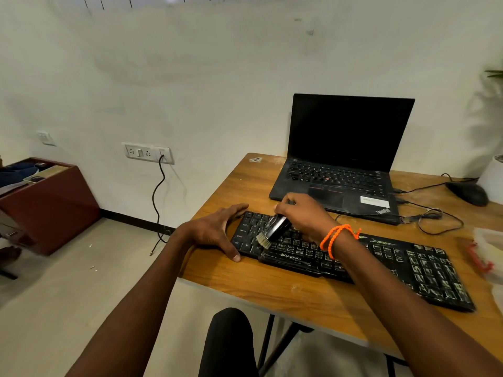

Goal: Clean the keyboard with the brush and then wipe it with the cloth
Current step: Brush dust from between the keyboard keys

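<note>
A black keyboard (394, 265) lies slantwise on the wooden table (285, 292), its right keys smeared with white dust. My right hand (304, 213) grips a black-handled brush (273, 229) whose pale bristles touch the keys near the keyboard's left end. My left hand (217, 229) rests with spread fingers on the left end of the keyboard, thumb at its front corner. A pale cloth (490, 248) with a red edge lies at the table's right edge, partly cut off by the frame.
An open black laptop (340, 164) stands behind the keyboard. A black mouse (468, 193) and loose cables (432, 219) lie at the back right. A white pot (494, 180) with a plant stands at the far right. A brown box (49, 202) sits on the floor at left.
</note>
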